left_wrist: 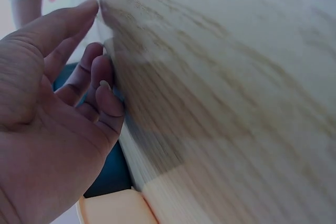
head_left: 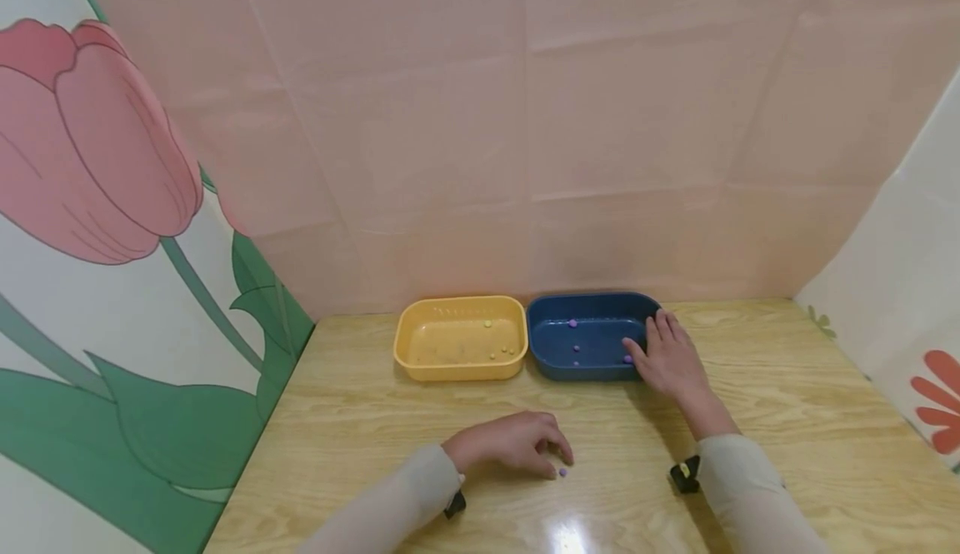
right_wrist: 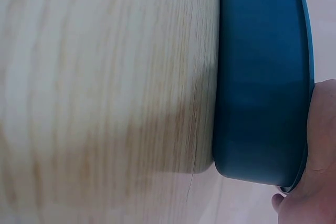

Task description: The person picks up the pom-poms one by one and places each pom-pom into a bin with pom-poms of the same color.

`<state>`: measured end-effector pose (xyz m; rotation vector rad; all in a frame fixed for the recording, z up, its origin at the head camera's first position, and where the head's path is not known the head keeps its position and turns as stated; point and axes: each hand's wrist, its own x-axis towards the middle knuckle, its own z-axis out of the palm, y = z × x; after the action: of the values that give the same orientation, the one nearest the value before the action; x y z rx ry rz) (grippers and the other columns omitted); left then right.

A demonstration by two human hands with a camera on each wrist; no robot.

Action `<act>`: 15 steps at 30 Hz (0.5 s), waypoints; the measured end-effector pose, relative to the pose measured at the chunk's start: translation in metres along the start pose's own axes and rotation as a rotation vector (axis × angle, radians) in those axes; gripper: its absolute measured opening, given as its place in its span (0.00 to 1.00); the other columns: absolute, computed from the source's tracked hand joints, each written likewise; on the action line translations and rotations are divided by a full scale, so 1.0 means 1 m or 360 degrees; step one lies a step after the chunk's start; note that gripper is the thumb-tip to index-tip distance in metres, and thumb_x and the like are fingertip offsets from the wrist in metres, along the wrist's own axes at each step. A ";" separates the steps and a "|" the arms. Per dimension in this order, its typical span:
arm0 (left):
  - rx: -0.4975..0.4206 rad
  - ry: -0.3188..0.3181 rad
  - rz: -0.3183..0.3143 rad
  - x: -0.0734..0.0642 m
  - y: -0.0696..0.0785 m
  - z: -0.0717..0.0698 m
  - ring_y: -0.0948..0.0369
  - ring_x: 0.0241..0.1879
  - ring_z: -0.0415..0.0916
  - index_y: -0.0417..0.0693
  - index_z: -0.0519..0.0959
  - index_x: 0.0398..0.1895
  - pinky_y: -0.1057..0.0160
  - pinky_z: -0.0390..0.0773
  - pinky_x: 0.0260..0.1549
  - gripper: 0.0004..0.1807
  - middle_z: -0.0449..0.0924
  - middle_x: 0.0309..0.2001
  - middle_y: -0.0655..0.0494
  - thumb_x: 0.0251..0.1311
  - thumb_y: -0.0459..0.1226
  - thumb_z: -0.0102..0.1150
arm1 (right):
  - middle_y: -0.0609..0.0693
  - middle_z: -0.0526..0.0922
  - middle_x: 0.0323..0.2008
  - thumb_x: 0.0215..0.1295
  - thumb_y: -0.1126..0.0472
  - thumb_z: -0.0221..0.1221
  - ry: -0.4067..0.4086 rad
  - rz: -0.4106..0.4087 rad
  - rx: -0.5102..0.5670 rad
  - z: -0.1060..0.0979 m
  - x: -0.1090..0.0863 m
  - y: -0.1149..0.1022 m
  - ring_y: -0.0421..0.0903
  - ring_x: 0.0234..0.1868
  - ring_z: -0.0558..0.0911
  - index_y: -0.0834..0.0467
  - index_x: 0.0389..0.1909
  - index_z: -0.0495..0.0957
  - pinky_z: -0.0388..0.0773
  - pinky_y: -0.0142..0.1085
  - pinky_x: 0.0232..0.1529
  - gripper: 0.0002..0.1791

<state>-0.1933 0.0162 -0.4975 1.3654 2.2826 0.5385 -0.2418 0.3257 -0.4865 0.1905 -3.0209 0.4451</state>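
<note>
On the table, a small purple bead (head_left: 563, 472) lies just beyond the thumb tip of my left hand (head_left: 517, 441). The left fingers are bent loosely, and a gap shows between thumb and forefinger in the head view. In the left wrist view, the left hand (left_wrist: 58, 103) has nothing visible between its fingers. My right hand (head_left: 671, 362) lies over the right end of a blue tray (head_left: 551, 364), fingers extended and thumb reaching inside the rim. Several purple beads (head_left: 573, 323) are in this tray. The right wrist view catches only part of the right hand (right_wrist: 312, 182) at the tray's edge.
Left of the blue tray stands a yellow tray (head_left: 408, 366) with several small yellow beads (head_left: 487, 323) in it. Both trays sit at the back of the wooden table (head_left: 345, 437), close to a pink backdrop (head_left: 420, 146). Flower-printed panels flank the table.
</note>
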 end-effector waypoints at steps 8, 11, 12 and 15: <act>0.0000 0.0004 0.0040 0.002 0.003 0.003 0.77 0.35 0.67 0.58 0.87 0.46 0.79 0.69 0.37 0.10 0.75 0.38 0.69 0.62 0.41 0.71 | 0.79 0.41 0.75 0.81 0.40 0.37 -0.0020 0.0014 0.0009 -0.001 0.001 0.000 0.72 0.77 0.43 0.81 0.73 0.48 0.41 0.62 0.75 0.46; 0.0020 0.0018 0.0062 0.002 0.004 0.004 0.78 0.36 0.68 0.56 0.87 0.43 0.81 0.69 0.38 0.07 0.75 0.37 0.69 0.62 0.40 0.71 | 0.79 0.41 0.75 0.81 0.40 0.37 -0.0016 0.0013 0.0012 0.000 0.000 0.001 0.73 0.77 0.42 0.81 0.73 0.48 0.40 0.62 0.75 0.46; 0.0035 0.0023 0.0066 0.002 0.005 0.004 0.78 0.36 0.68 0.56 0.87 0.42 0.81 0.69 0.38 0.06 0.75 0.37 0.69 0.62 0.40 0.70 | 0.79 0.41 0.75 0.81 0.40 0.37 -0.0015 0.0013 0.0012 0.000 0.000 0.002 0.73 0.77 0.42 0.81 0.73 0.47 0.40 0.62 0.75 0.46; 0.0073 0.0039 0.0080 0.002 0.005 0.005 0.79 0.35 0.68 0.56 0.87 0.40 0.82 0.69 0.39 0.04 0.76 0.36 0.69 0.63 0.40 0.70 | 0.79 0.41 0.75 0.81 0.39 0.37 -0.0009 0.0012 0.0013 0.001 0.000 0.003 0.73 0.77 0.42 0.81 0.73 0.47 0.40 0.62 0.75 0.46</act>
<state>-0.1876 0.0209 -0.4990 1.4493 2.2987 0.5253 -0.2422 0.3281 -0.4882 0.1813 -3.0268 0.4583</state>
